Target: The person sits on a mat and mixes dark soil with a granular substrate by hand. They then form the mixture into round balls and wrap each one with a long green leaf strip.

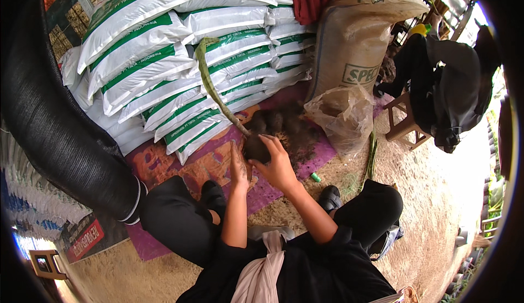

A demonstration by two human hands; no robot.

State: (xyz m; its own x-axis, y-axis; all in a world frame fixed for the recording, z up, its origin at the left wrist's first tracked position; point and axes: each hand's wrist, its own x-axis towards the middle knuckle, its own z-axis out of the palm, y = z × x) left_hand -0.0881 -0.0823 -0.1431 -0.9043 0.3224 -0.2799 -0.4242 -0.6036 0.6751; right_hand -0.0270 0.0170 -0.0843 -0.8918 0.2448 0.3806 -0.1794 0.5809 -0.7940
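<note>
Between my hands is a dark ball of soil (pixel 255 149) with a long green plant stem (pixel 214 91) standing out of it. The stem leans away to the upper left and bends over at its tip. My right hand (pixel 277 164) curls round the ball's right and near side, fingers over its top. Held upright with straight fingers, my left hand (pixel 239 168) lies along the ball's left side; whether its palm touches is hard to see. Just beyond, dark rounded soil lumps (pixel 272 120) rest among loose soil on a purple mat (pixel 267 193).
White and green sacks (pixel 218 49) are stacked high at the far side. A large tan sack (pixel 349 44) and a clear plastic bag (pixel 345 115) stand right of the soil. A small green cylinder (pixel 315 177) lies near my right foot. Farther right, black cloth covers a stool (pixel 405 120). A black roll (pixel 71 117) rises at left.
</note>
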